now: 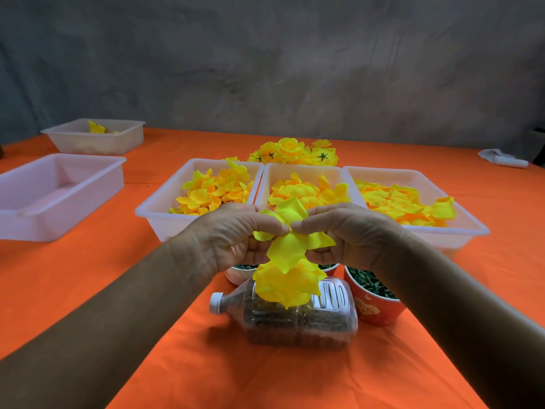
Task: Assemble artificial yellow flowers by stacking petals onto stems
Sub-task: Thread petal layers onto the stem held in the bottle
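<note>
Head cam: my left hand (236, 234) and right hand (351, 234) meet in the middle, up above the counter (182, 364). Both grips are narrow, thumb & fingers pinching the same yellow petal piece (290, 231) from each side. Just below it hangs a fuller yellow flower (287, 283), w/ more petals bunched up. I can't see the stem.

Under my hands a clear bottle (295, 323) lies on its side, white cap to the left, brown bits inside. Right of it stands a red cup (374, 305) w/ green bits in it. Two more cups peek out behind my hands.

Past my hands, 3 white trays sit side by side: left tray (156, 214), mid tray (303, 172), right tray (469, 228), all w/ yellow petals. Behind them, far, is a heap of done flowers (295, 152). Far left are 2 more trays: a near one (59, 196), and a far one (97, 137) w/ a few yellow bits.
</note>
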### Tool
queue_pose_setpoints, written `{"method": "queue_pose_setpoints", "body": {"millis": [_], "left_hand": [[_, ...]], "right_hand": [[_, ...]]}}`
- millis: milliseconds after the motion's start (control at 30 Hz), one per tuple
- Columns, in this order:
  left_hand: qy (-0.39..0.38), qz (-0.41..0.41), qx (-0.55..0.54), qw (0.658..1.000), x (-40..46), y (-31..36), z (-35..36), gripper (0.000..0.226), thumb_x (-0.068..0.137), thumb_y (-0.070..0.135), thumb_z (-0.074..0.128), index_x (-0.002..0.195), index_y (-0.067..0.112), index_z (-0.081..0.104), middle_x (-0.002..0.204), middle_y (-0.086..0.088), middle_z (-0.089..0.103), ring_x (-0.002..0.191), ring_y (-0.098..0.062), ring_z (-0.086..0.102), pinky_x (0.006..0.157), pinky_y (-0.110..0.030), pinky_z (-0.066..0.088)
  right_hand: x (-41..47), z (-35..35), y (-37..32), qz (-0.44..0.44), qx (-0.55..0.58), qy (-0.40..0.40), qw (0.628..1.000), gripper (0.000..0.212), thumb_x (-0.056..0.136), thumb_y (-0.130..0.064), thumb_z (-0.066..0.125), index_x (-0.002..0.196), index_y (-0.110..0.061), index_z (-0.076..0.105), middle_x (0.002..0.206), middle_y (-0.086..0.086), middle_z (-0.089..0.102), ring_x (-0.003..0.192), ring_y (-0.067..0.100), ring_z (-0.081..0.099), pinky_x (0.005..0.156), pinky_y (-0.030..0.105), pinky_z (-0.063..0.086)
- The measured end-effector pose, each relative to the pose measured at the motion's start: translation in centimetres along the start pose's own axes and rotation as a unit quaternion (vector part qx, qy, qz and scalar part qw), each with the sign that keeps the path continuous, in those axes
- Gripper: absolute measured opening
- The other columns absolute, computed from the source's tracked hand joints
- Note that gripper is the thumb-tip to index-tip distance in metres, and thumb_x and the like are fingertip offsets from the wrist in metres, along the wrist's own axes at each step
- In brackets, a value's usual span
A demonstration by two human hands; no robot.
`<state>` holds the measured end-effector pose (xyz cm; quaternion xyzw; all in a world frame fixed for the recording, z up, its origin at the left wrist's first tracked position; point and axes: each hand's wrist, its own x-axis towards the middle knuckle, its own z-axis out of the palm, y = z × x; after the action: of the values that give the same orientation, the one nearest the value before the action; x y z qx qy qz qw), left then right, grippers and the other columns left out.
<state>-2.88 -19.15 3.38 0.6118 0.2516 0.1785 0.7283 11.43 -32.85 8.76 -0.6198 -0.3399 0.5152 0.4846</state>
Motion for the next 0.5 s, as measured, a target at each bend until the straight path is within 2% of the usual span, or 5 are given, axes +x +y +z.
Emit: {"method": "queue_pose_setpoints", "body": {"millis": [133,233,367,433,500], "left_hand": [[0.010,-0.002,0.002,1.000,-0.1,0.1,0.1,0.046,0.056,0.025,0.089,0.098,0.013,0.074,0.109,-0.016,0.070,0.097,-0.032,0.068,0.082,-0.043,0.055],[-0.007,-0.008,-0.007,1.000,-0.1,0.0,-0.1,0.042,0.057,0.026,0.088,0.096,0.016,0.075,0.103,-0.011,0.072,0.093,-0.027,0.069,0.079,-0.041,0.056],[-0.046,-0.008,-0.022,0.999,0.2,-0.4,-0.3,0.034,0.067,0.025,0.084,0.099,0.018,0.075,0.101,-0.007,0.073,0.094,-0.023,0.070,0.074,-0.034,0.055],[-0.043,-0.012,-0.025,0.999,0.4,-0.7,-0.7,0.034,0.070,0.025,0.082,0.102,0.017,0.074,0.104,-0.008,0.072,0.097,-0.024,0.069,0.076,-0.036,0.055],[-0.037,-0.018,-0.023,0.999,0.5,-0.8,-1.0,0.036,0.073,0.025,0.081,0.106,0.016,0.072,0.109,-0.009,0.071,0.101,-0.026,0.067,0.080,-0.039,0.054]], "right_hand": [[0.0,-0.2,0.0,0.000,0.008,-0.005,1.000,0.029,0.074,0.004,0.070,0.086,-0.014,0.051,0.094,-0.006,0.048,0.073,0.010,0.057,0.048,0.024,0.053],[0.1,-0.2,-0.1,0.005,0.006,0.002,1.000,0.022,0.075,0.004,0.070,0.079,-0.012,0.055,0.090,-0.003,0.051,0.072,0.012,0.059,0.049,0.024,0.053],[0.1,-0.2,0.2,0.021,0.019,0.007,1.000,0.019,0.075,0.005,0.069,0.066,-0.008,0.058,0.077,0.000,0.060,0.061,0.013,0.063,0.047,0.023,0.051],[0.0,-0.1,0.3,0.026,0.031,0.007,0.999,0.019,0.075,0.005,0.068,0.068,-0.008,0.058,0.070,-0.002,0.061,0.049,0.009,0.064,0.045,0.022,0.050],[0.1,0.0,0.3,0.025,0.036,0.007,0.999,0.019,0.075,0.005,0.068,0.072,-0.009,0.057,0.072,-0.001,0.060,0.046,0.008,0.064,0.044,0.022,0.049]]}}
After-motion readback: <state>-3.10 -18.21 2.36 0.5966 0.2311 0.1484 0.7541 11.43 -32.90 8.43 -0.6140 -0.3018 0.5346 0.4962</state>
